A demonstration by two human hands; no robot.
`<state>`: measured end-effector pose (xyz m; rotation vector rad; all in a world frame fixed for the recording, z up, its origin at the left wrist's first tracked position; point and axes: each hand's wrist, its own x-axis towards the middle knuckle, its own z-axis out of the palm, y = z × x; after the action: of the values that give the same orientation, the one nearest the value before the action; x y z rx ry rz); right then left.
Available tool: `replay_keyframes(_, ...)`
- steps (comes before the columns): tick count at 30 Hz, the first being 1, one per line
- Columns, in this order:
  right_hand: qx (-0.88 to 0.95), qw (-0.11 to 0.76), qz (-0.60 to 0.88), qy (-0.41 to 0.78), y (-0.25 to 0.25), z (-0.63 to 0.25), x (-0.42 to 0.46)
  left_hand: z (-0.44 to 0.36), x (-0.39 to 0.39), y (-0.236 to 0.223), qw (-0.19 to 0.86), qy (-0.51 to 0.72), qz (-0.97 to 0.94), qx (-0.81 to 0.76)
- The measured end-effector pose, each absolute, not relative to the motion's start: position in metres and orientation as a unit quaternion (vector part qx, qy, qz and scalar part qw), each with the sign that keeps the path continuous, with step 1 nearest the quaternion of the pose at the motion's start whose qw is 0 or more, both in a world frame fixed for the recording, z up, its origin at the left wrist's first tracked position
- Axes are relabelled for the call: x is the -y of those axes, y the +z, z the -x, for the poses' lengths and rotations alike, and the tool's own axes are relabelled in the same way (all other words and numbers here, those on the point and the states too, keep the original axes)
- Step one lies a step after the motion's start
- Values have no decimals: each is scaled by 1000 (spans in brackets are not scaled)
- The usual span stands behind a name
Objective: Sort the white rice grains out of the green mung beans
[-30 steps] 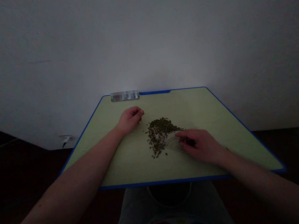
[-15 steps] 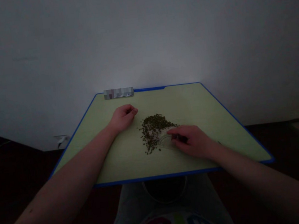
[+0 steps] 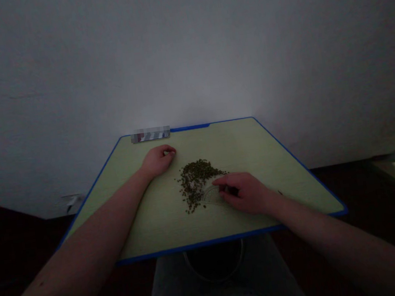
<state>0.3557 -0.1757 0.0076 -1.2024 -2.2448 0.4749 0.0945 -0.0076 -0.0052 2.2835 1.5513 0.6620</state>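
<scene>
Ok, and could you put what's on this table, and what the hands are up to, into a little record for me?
Left hand: loosely curled at the table, left of the pile; contents, if any, cannot be told
Right hand: appears to hold a clear protractor
Pile: small greenish-brown grains, loosely scattered at the near left
Table: pale top, blue edging
Far edge: flat item, pixelated
Below near edge: dark round container, contents unclear
Light: dim
</scene>
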Motion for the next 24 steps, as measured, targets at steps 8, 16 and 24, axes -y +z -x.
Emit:
replay_keyframes(8,836,269,445,178,9,-355,176,-104,-18,-3,57,148,-835,-527)
replay_keyframes(16,836,261,450,173,9,-357,176,-115,-54,-3,-19,56,-832,-551)
replay_keyframes(24,837,263,447,175,8,-357,174,-105,-56,-1,-20,34,-805,-592)
